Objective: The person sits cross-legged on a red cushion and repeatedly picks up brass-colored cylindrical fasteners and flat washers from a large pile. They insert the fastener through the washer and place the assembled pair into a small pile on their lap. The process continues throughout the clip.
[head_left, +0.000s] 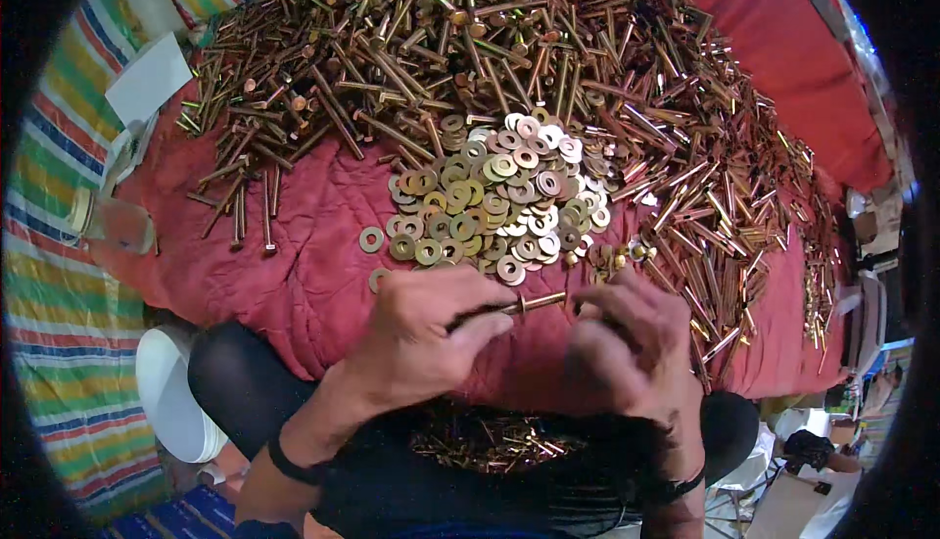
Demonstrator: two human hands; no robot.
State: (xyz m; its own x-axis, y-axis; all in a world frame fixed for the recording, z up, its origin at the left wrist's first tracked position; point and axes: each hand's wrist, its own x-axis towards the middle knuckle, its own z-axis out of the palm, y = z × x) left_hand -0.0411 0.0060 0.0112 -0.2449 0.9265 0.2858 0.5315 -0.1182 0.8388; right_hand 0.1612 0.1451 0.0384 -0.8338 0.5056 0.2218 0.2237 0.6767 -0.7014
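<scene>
Near the middle, my left hand pinches a long brass-coloured bolt between thumb and fingers. A washer sits around its shaft, close to my fingertips, and the bare end points right. My right hand is just beyond that end, apart from it. Its fingers are curled and smeared by motion, so whether they hold anything is hidden. Just past both hands lies a heap of flat round washers. A few small nuts rest at the heap's right edge, near my right hand.
A large pile of bolts spreads across the far side, with more sleeve-like metal pieces at right. Everything lies on a red quilted cloth. A clear jar lies at left, a white bucket below it. More bolts sit near my lap.
</scene>
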